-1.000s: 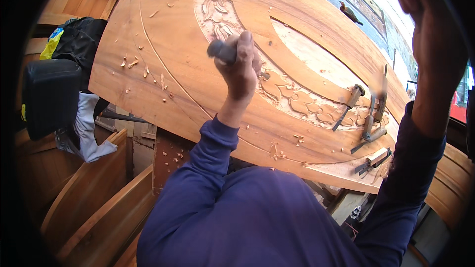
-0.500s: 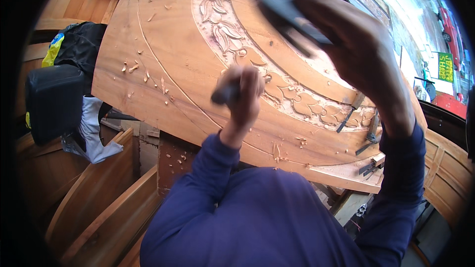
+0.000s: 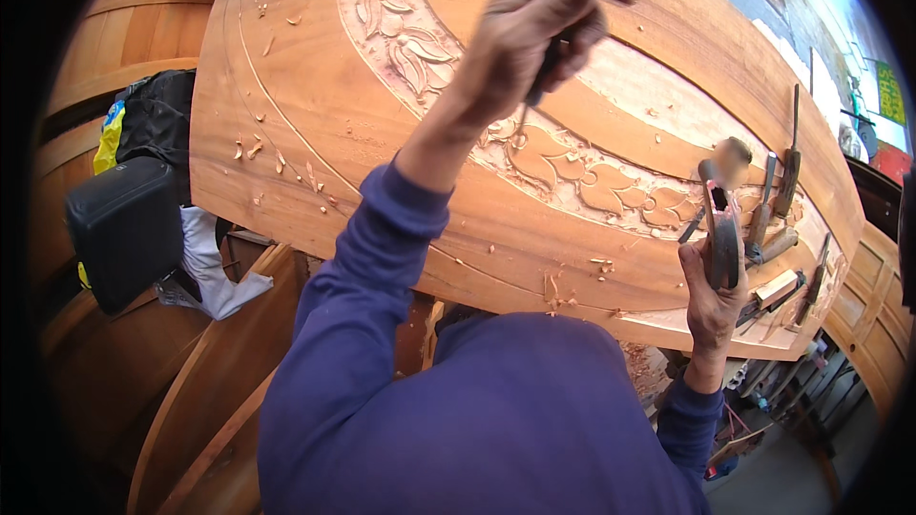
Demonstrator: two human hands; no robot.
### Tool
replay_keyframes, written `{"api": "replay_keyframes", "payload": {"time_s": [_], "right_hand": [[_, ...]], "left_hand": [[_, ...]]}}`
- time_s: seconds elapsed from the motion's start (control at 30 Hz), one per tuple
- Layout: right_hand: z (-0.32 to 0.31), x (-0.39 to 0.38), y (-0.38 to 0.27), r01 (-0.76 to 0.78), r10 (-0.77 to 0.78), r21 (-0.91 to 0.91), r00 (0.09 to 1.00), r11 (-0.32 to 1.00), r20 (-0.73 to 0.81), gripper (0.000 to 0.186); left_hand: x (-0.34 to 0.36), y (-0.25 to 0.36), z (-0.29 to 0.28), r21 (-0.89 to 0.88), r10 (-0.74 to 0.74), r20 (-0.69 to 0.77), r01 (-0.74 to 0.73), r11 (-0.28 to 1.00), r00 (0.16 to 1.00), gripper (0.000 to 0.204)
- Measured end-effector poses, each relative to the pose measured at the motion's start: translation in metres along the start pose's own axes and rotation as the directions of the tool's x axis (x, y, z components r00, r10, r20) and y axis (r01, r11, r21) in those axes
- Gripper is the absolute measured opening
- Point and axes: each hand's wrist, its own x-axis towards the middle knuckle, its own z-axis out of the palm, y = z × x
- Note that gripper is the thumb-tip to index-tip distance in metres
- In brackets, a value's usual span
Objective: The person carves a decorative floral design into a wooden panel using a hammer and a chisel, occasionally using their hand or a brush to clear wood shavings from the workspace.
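Note:
A large wooden panel [image 3: 315, 114] lies before me, with a carved band of leaves and flowers [image 3: 582, 186] curving across it. My left hand [image 3: 534, 24] is raised over the band and grips a slim chisel [image 3: 536, 86], whose tip points down at the carving. My right hand [image 3: 714, 300] is at the panel's right end, close to the near edge, and holds a dark mallet [image 3: 723, 234] upright; its top is blurred. Both arms wear blue sleeves.
Several more chisels [image 3: 775, 195] lie at the panel's right end. Wood chips [image 3: 256, 146] are scattered on its left part. A black case [image 3: 129, 229], a black backpack [image 3: 157, 119] and a white cloth [image 3: 218, 272] sit to the left. Curved wooden pieces [image 3: 219, 391] stand below.
My right hand swung down from high at the right, passed over the chisel, and now rests low at the panel's right end. My left hand with the chisel has moved further up the band.

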Motion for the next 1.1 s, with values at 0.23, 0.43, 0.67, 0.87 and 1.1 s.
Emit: {"api": "replay_keyframes", "payload": {"time_s": [0.23,0.43,0.67,0.87,1.1], "right_hand": [[-0.01,-0.034,0.014,-0.098,0.123,0.141,0.976,0.985,-0.18,0.04],[-0.028,-0.057,0.044,-0.125,0.148,0.127,0.969,0.984,-0.198,0.063],[-0.022,-0.06,0.029,-0.12,0.149,0.122,0.953,0.985,-0.263,0.065],[-0.024,-0.066,0.031,-0.128,0.182,0.188,0.935,0.974,-0.306,0.059],[-0.022,-0.066,0.02,-0.103,0.137,0.123,0.936,0.987,-0.323,0.054]], "left_hand": [[0.05,-0.056,0.019,0.104,0.003,0.401,-0.049,0.993,0.916,0.046],[0.05,-0.062,0.019,0.312,-0.113,0.499,-0.056,0.948,0.859,0.067],[0.05,-0.064,0.02,0.333,-0.147,0.507,-0.035,0.942,0.85,0.063],[0.05,-0.063,0.022,0.345,-0.133,0.524,-0.066,0.936,0.842,0.063],[0.047,-0.061,0.016,0.248,-0.178,0.491,0.059,0.967,0.853,0.058]]}}
